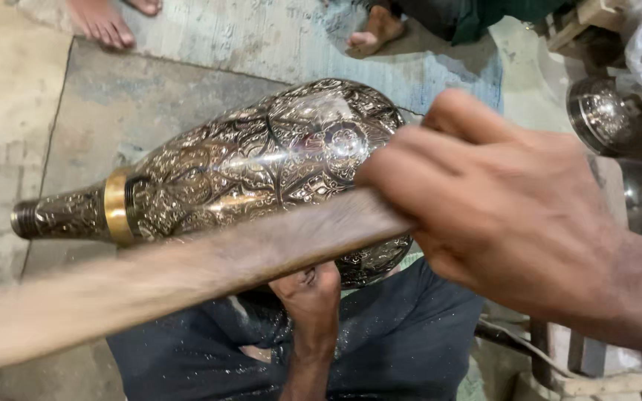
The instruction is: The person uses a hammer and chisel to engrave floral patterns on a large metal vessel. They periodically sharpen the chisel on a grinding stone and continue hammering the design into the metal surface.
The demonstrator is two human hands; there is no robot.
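My right hand (499, 215) is sitting nearest the camera, fingers wrapped fully around the end of a long wooden stick (187, 278), which is running out to the left and blurring toward its far end. I am pressing the stick across the lower flank of an engraved metal vase (261, 163), a silvery, bulb-shaped piece covered in floral and scroll chasing, with a brass-coloured band (115, 206) near its narrow neck. The vase is lying on its side over my lap, its neck pointing left and its broad belly toward my right hand.

My left hand (312, 293) is coming up from below, and I am propping the underside of the belly with it; I cannot tell how far its fingers are curled, since the vase and the stick are hiding most of them.

Judging from the blur on the stick, I am in the middle of striking or rubbing the worked surface, and the step looks to be well under way, not just starting. The next move, as I judge it, is calling for a steady prop from underneath, so the round body is not rolling off my dark trousers (395, 334).

Further out, the concrete floor (9, 134) is spreading around me, 2 bare feet of other people are showing at the top edge, and another engraved metal piece (600, 111) is sitting to my right.
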